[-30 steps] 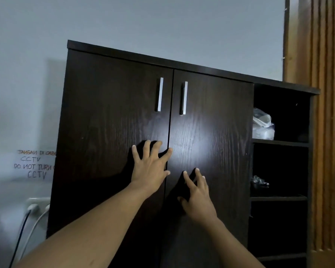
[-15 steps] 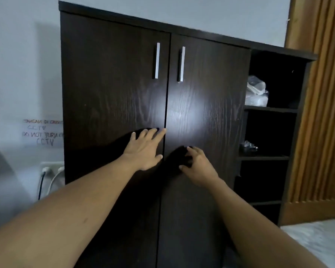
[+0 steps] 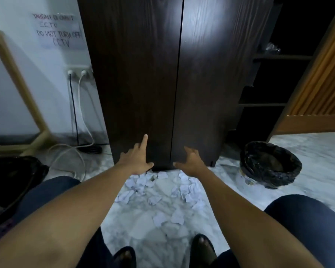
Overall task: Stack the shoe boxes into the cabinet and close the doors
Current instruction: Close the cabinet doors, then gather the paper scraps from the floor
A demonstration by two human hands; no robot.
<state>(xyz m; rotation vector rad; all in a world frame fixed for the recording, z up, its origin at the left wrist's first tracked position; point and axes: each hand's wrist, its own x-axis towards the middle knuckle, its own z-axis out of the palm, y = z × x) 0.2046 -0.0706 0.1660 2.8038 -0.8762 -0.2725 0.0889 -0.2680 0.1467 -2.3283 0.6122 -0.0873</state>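
The dark wood cabinet point(image 3: 143, 64) fills the upper middle of the head view with both doors shut; a thin seam runs between the left door point(image 3: 135, 84) and the right door point(image 3: 205, 84). My left hand point(image 3: 136, 159) lies flat against the bottom of the left door, fingers spread, index finger pointing up. My right hand point(image 3: 190, 160) rests open on the bottom of the right door. Neither hand holds anything. No shoe boxes are visible; the cabinet's inside is hidden.
Several crumpled white papers point(image 3: 157, 192) lie on the marble floor at the cabinet's foot. A bin with a black liner point(image 3: 270, 165) stands right. Open shelves point(image 3: 269, 80) adjoin the cabinet. Cables point(image 3: 79, 117) hang from a wall socket at left, beside a wooden frame point(image 3: 17, 84). My knees and shoes show below.
My view has tilted down from the cabinet's top to its base. Both hands have slid down the shut doors from mid-height to the bottom edge.
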